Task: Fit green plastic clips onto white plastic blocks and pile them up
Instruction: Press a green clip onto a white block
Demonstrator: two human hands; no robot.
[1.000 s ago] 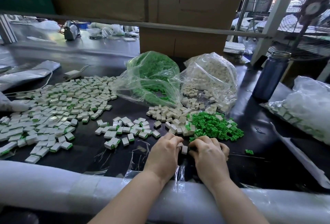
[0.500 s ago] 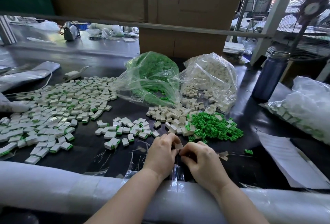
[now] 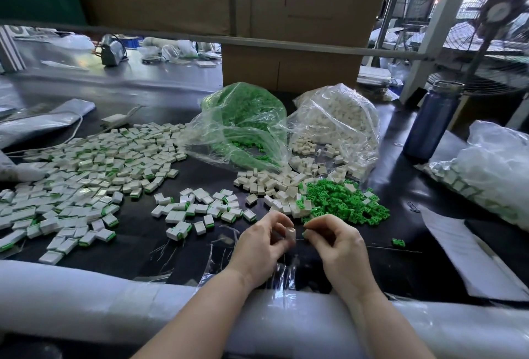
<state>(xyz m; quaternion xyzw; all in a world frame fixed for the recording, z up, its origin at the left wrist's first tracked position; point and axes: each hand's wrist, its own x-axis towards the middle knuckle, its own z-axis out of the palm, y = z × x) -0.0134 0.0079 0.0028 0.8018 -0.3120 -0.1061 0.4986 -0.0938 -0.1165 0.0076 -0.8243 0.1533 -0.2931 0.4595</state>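
Note:
My left hand pinches a white plastic block just above the dark table, near its front edge. My right hand sits beside it with fingers curled, pinching a small green clip of which only a sliver shows. The two hands are a little apart. Behind them lie a heap of loose green clips and a heap of bare white blocks. Finished blocks with green clips spread over the left: a small group and a large pile.
Two clear bags stand behind the heaps, one of green clips, one of white blocks. A blue bottle stands at right, with another bag and a paper sheet. A padded white roll lines the front edge.
My hands have drawn apart and lifted slightly; the white block now stands clear in my left fingers, and my right hand has pulled back to the right.

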